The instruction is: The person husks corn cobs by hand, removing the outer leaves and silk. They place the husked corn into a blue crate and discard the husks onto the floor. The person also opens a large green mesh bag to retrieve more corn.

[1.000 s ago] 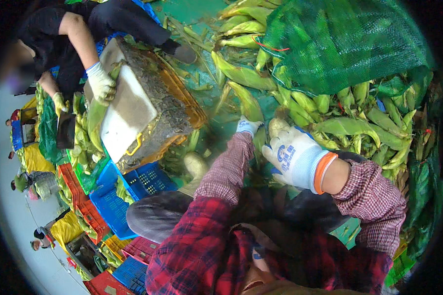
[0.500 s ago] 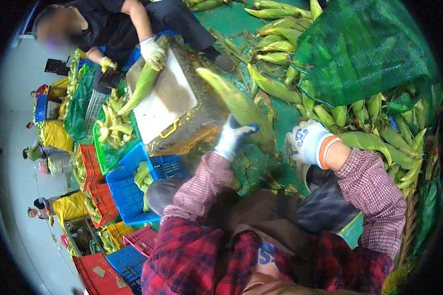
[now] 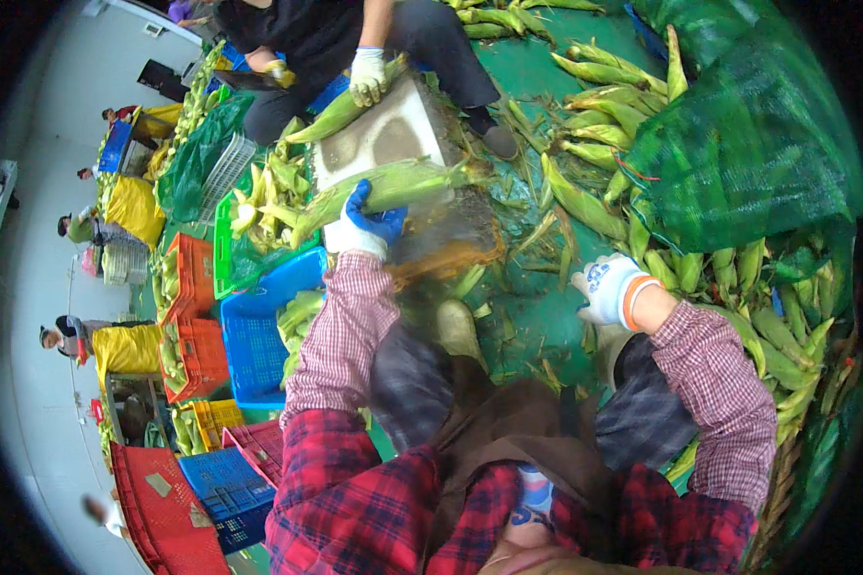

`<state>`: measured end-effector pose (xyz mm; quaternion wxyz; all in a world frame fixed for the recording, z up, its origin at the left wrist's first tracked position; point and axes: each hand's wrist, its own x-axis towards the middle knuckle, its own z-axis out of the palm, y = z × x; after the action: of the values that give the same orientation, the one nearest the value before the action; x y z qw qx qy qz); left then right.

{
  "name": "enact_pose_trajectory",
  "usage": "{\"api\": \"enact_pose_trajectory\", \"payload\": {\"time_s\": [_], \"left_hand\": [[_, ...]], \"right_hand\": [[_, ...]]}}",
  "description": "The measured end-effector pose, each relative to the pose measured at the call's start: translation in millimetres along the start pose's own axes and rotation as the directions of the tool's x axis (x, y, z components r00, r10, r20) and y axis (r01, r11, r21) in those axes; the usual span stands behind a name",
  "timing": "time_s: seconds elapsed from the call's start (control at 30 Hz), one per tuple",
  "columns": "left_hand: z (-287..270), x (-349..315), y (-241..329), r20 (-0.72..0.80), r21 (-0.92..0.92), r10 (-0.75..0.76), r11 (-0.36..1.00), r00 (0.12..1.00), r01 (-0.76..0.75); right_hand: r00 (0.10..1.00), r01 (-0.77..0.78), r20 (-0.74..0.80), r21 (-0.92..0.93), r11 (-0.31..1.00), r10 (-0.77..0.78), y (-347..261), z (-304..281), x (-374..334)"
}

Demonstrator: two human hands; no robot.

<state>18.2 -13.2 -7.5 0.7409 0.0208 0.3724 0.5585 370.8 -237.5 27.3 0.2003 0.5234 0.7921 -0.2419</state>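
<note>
My left hand [image 3: 366, 226], in a white glove with blue-coated fingers, is closed round a long green ear of corn in its husk [image 3: 393, 184]. That ear lies crosswise over the near side of a block with a pale board on top [image 3: 417, 120]. Lower right, my right hand [image 3: 614, 290], gloved in white with an orange cuff, has its fingers curled in; what they hold, if anything, is hidden. Across the block, a co-worker's gloved hand [image 3: 367, 77] grips another ear of corn [image 3: 336, 119]; their other hand [image 3: 280, 73] has something yellowish by a dark blade-like shape.
Husked ears [image 3: 590, 206] lie heaped on the green floor at right, partly under a green mesh sack [image 3: 738, 144]. At left stand a blue crate [image 3: 249, 326], orange crates [image 3: 194, 278] and a green crate [image 3: 222, 251] by trimmed corn. Other people are farther off.
My left hand has carried the ear leftward, from upright beside the block to lying crosswise over it. My right hand stays curled in nearly the same place. The view has shifted somewhat.
</note>
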Motion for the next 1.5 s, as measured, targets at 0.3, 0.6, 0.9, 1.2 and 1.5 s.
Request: {"api": "enact_pose_trajectory", "payload": {"time_s": [0.3,0.6,0.9,1.2,1.5], "left_hand": [[-15,37,29,-0.069,-0.107,0.066,0.992,0.995,-0.073],[-11,52,38,-0.136,-0.07,0.088,0.993,0.987,-0.098],[-1,80,23,-0.13,0.115,0.216,0.973,0.968,-0.201],[50,14,-223,0.147,0.894,-0.534,0.432,0.833,0.119],[-62,106,-521,0.044,0.917,-0.661,0.324,0.749,0.232]], "right_hand": [[0.998,0.053,0.033,-0.048,0.997,-0.052,-10,1,17],[0.991,0.123,-0.044,-0.075,0.99,-0.126,-12,10,10],[0.993,0.105,0.056,0.048,0.993,-0.108,-12,11,-12],[0.979,0.164,-0.129,0.064,0.984,-0.155,-12,-1,-33],[0.979,-0.015,-0.203,0.073,0.997,0.029,13,-18,-37]]}}
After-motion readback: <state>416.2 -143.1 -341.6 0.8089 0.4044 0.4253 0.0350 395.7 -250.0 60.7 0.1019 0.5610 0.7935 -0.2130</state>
